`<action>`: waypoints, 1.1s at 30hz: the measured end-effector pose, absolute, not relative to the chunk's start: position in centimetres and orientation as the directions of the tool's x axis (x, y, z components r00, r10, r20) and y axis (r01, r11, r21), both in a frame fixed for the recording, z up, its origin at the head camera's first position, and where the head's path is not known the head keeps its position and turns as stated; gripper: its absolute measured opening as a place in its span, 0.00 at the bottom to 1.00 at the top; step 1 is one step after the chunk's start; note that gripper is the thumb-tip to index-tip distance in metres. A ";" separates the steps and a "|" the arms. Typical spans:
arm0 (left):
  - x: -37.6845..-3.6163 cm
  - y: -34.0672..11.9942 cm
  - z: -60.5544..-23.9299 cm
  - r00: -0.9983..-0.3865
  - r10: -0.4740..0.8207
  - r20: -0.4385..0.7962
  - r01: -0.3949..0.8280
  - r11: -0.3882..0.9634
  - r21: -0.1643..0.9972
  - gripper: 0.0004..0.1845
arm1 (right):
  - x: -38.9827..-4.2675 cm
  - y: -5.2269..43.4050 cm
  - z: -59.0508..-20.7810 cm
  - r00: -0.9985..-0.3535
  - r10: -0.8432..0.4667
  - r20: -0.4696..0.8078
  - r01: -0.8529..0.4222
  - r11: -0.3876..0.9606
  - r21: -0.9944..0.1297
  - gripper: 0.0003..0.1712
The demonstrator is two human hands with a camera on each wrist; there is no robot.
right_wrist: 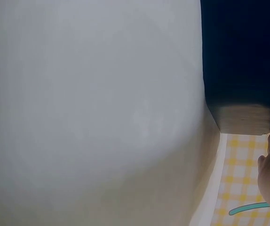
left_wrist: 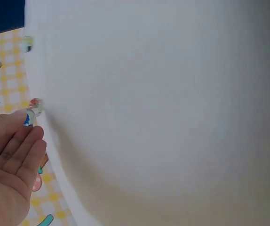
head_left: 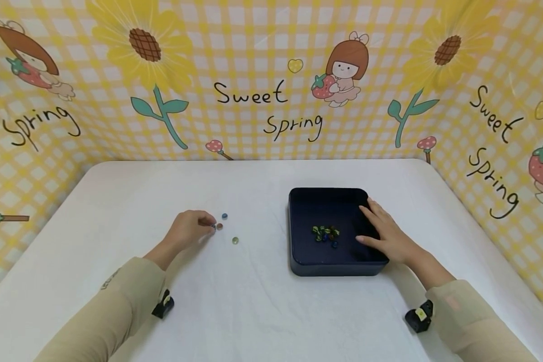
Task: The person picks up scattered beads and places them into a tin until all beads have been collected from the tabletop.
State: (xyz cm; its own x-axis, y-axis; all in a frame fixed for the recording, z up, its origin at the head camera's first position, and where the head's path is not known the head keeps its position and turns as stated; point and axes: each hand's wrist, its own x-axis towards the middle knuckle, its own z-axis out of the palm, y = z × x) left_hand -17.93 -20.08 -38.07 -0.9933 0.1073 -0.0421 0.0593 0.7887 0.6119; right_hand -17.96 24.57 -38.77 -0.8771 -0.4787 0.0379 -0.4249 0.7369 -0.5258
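In the head view my left hand (head_left: 191,230) is low over the white table, left of the box. Its thumb and fingers pinch a clear glass marble with a blue swirl (left_wrist: 28,117), plain in the left wrist view. Right beside the fingertips lies a reddish marble (head_left: 219,227); a blue marble (head_left: 224,215) sits just beyond it and a green marble (head_left: 235,240) nearer to me. My right hand (head_left: 386,234) rests over the right rim of a dark blue square box (head_left: 335,269), fingers extended and thumb reaching inside. Several green, blue and brown marbles (head_left: 324,234) lie together on its floor.
The white-covered table (head_left: 253,311) ends at a back edge against a yellow checked cloth (head_left: 249,45) with printed flowers and lettering. Similar cloth hangs on both sides. A small black device (head_left: 164,304) is at the left sleeve, another black device (head_left: 419,317) at the right.
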 end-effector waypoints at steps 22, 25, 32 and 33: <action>-17.1 -16.2 -35.6 -0.974 0.224 -0.020 0.094 0.485 0.870 0.10 | -18.0 24.7 -38.9 -0.880 -0.474 0.035 -0.420 0.739 -0.527 0.43; -17.0 -15.4 -35.4 -0.967 0.254 -0.020 0.100 0.453 0.886 0.10 | -18.1 24.7 -38.9 -0.880 -0.474 0.033 -0.419 0.740 -0.526 0.44; -17.1 -13.4 -35.6 -0.957 0.290 -0.017 0.114 0.432 0.895 0.09 | -18.1 24.6 -38.8 -0.878 -0.477 0.035 -0.421 0.737 -0.528 0.44; -17.2 -13.1 -35.6 -0.956 0.293 -0.016 0.118 0.431 0.895 0.08 | -18.1 24.6 -38.8 -0.878 -0.477 0.034 -0.421 0.738 -0.527 0.44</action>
